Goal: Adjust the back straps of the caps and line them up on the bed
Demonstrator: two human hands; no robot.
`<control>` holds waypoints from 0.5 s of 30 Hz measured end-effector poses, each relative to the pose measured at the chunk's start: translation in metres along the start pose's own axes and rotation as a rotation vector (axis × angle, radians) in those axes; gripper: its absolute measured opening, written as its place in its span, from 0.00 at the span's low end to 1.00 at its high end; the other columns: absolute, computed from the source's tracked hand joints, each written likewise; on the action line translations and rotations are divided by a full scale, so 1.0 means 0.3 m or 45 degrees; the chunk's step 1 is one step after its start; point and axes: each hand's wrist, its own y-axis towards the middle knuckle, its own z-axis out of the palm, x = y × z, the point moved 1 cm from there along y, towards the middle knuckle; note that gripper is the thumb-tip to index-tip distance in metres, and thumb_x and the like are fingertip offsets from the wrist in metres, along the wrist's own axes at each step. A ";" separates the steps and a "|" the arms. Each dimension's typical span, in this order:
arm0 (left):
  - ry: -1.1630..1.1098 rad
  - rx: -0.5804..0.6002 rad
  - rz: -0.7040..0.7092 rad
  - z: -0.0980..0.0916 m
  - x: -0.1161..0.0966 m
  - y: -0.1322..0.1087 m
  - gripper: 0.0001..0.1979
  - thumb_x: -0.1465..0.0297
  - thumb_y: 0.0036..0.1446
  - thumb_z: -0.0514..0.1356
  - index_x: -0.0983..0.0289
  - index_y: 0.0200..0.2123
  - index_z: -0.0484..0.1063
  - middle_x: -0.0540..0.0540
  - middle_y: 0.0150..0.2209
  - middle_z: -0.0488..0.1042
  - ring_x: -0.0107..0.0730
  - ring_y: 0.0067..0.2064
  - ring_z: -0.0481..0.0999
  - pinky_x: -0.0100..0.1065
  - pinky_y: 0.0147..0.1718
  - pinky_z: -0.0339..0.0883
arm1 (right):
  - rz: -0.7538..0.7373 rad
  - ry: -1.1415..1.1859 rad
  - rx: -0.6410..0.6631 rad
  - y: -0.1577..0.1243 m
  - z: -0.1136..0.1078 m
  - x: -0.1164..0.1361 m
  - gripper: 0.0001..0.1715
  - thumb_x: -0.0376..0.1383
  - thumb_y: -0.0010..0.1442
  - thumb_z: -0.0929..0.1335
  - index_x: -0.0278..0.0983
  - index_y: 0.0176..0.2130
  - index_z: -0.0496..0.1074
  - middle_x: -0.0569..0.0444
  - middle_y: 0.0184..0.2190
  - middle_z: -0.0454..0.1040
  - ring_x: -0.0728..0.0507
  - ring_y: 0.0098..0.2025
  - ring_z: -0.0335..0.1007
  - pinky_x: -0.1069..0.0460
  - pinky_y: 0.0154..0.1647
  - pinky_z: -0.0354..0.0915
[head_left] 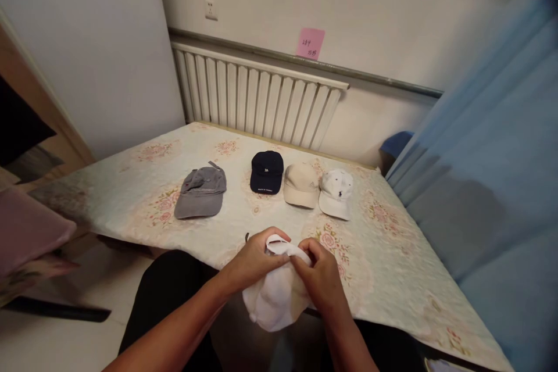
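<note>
A white cap point(274, 299) hangs between my hands at the near edge of the table, its strap end upward. My left hand point(257, 256) grips the strap side, and my right hand point(320, 273) pinches the other side of the strap. Beyond them lie a dark navy cap point(267, 171), a beige cap point(301, 185) and a white cap with a small dark logo point(336, 193), side by side. Farther left rests a grey cap point(201, 192), its brim toward me.
The caps lie on a floral cloth point(392, 256). Behind it stand a white radiator point(261, 99) and a wall with a pink note point(310, 43). A blue curtain point(488, 174) hangs at the right; a pink padded object point(30, 229) is at the left.
</note>
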 end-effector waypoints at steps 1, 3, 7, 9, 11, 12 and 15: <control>0.098 -0.036 0.020 0.002 -0.003 0.002 0.11 0.70 0.47 0.61 0.64 0.36 0.69 0.47 0.28 0.67 0.26 0.30 0.65 0.27 0.29 0.57 | -0.075 -0.069 -0.041 -0.004 0.002 0.001 0.06 0.32 0.50 0.65 0.38 0.24 0.63 0.61 0.21 0.63 0.49 0.25 0.58 0.54 0.27 0.54; 0.250 -0.118 0.084 0.006 -0.008 0.003 0.05 0.71 0.48 0.59 0.64 0.31 0.68 0.46 0.26 0.66 0.26 0.29 0.64 0.27 0.27 0.56 | -0.209 -0.171 -0.101 -0.015 0.007 -0.001 0.06 0.30 0.51 0.64 0.38 0.24 0.63 0.60 0.22 0.64 0.48 0.26 0.59 0.53 0.29 0.55; 0.344 -0.281 0.260 0.006 0.000 -0.005 0.05 0.71 0.48 0.58 0.63 0.26 0.63 0.46 0.24 0.64 0.27 0.28 0.62 0.27 0.27 0.55 | -0.332 -0.223 -0.112 -0.040 0.019 -0.018 0.06 0.28 0.53 0.63 0.39 0.28 0.63 0.59 0.25 0.64 0.48 0.28 0.60 0.53 0.30 0.55; 0.320 -0.359 0.326 0.002 0.011 -0.008 0.05 0.71 0.48 0.58 0.63 0.26 0.62 0.47 0.25 0.64 0.27 0.29 0.63 0.28 0.29 0.57 | -0.340 -0.212 -0.076 -0.056 0.029 -0.033 0.06 0.28 0.53 0.64 0.39 0.30 0.63 0.58 0.27 0.64 0.48 0.30 0.60 0.53 0.31 0.56; 0.287 -0.448 0.361 -0.002 0.025 -0.010 0.05 0.71 0.49 0.57 0.62 0.27 0.61 0.47 0.26 0.64 0.28 0.30 0.64 0.28 0.29 0.58 | -0.330 -0.205 -0.053 -0.073 0.043 -0.054 0.07 0.27 0.52 0.64 0.39 0.31 0.62 0.58 0.28 0.63 0.48 0.31 0.60 0.53 0.32 0.57; 0.273 -0.485 0.369 -0.003 0.031 -0.010 0.05 0.71 0.49 0.57 0.62 0.27 0.61 0.47 0.26 0.64 0.28 0.30 0.64 0.28 0.30 0.58 | -0.325 -0.209 -0.056 -0.082 0.051 -0.067 0.08 0.27 0.52 0.64 0.39 0.30 0.61 0.58 0.27 0.63 0.48 0.31 0.60 0.53 0.32 0.57; 0.256 -0.525 0.350 -0.002 0.043 -0.010 0.05 0.72 0.49 0.57 0.62 0.27 0.61 0.47 0.27 0.65 0.28 0.30 0.64 0.28 0.30 0.59 | -0.341 -0.250 -0.116 -0.102 0.075 -0.106 0.10 0.26 0.52 0.63 0.39 0.28 0.57 0.60 0.25 0.59 0.49 0.28 0.57 0.53 0.29 0.55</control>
